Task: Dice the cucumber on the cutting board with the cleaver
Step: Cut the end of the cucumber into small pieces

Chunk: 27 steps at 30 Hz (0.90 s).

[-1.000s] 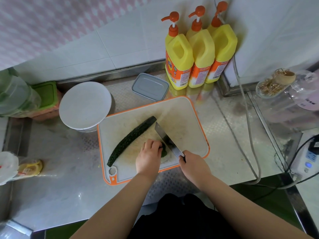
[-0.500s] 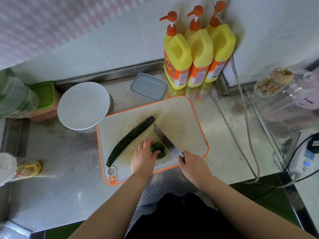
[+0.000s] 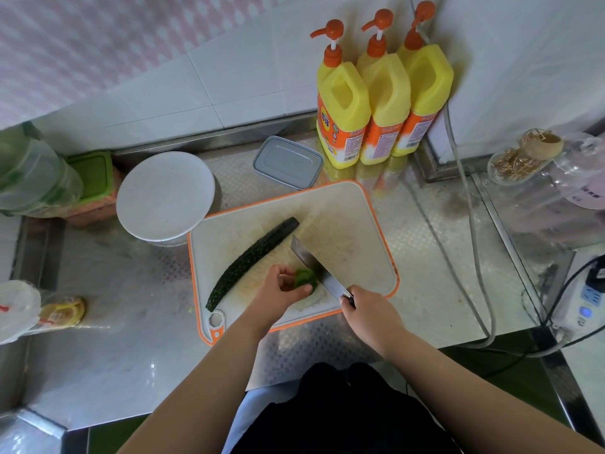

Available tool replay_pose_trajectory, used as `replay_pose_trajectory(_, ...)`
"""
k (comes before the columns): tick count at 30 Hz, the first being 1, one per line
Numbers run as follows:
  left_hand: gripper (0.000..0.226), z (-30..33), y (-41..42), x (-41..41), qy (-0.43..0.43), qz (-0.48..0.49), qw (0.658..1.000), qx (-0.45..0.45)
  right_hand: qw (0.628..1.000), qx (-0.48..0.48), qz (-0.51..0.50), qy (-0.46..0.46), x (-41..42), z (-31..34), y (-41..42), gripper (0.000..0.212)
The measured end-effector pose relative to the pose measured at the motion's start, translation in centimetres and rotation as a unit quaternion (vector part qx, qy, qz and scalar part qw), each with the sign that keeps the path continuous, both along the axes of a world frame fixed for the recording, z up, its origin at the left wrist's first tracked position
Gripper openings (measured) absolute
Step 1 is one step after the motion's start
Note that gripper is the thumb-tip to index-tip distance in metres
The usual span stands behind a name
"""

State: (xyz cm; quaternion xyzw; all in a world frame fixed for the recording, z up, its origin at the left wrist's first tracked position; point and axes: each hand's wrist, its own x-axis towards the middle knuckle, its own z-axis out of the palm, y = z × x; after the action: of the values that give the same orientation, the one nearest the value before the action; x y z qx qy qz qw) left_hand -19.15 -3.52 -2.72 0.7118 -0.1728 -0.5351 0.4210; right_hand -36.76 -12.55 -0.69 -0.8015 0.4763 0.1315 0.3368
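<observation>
A white cutting board [image 3: 353,231] with an orange rim lies on the steel counter. A long dark green cucumber half [image 3: 252,262] lies across it, slanting from lower left to upper right. Near the board's front edge sits a small clump of cut cucumber [image 3: 306,279]. My left hand [image 3: 281,290] curls its fingers and thumb round that clump from the left. The cleaver [image 3: 314,268] stands with its blade against the clump's right side, and my right hand [image 3: 370,311] grips its handle at the board's front edge.
A white round lid or plate [image 3: 165,194] sits left of the board, a grey lidded box [image 3: 288,162] behind it. Three yellow pump bottles [image 3: 379,103] stand at the back. Green-lidded containers [image 3: 88,178] and bags are at left; a glass jar [image 3: 530,178], cables and power strip [image 3: 576,309] at right.
My left hand drew back to the left off the clump, then curled its fingers and thumb round it, baring the cut pieces. The cleaver and right hand stayed almost in place.
</observation>
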Motion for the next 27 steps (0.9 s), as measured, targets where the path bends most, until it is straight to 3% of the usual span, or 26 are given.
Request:
replay_pose_trajectory(7,0.006,-0.2,-1.2,-0.1,0.037,0.107,0.993,0.030,1.000,0.001,0.012,0.001,0.3,0.5,-0.2,0.023)
replay_pose_trajectory(12,0.020,0.4,-2.0,0.0,0.095,0.140,0.985,0.036,1.000,-0.016,0.024,0.006,0.6,0.2,-0.1,0.024)
replay_pose_trajectory(16,0.010,0.4,-2.2,0.0,0.084,0.167,0.982,0.041,0.999,-0.024,0.029,0.008,0.8,0.2,0.1,0.025)
replay_pose_trajectory(23,0.019,0.1,-1.5,1.5,0.062,0.164,0.984,0.028,0.999,-0.019,0.025,0.005,0.7,0.2,0.0,0.021)
replay_pose_trajectory(27,0.016,-0.2,-0.9,1.3,-0.038,0.129,0.990,0.033,0.999,-0.029,0.031,0.003,0.8,0.4,0.0,0.024)
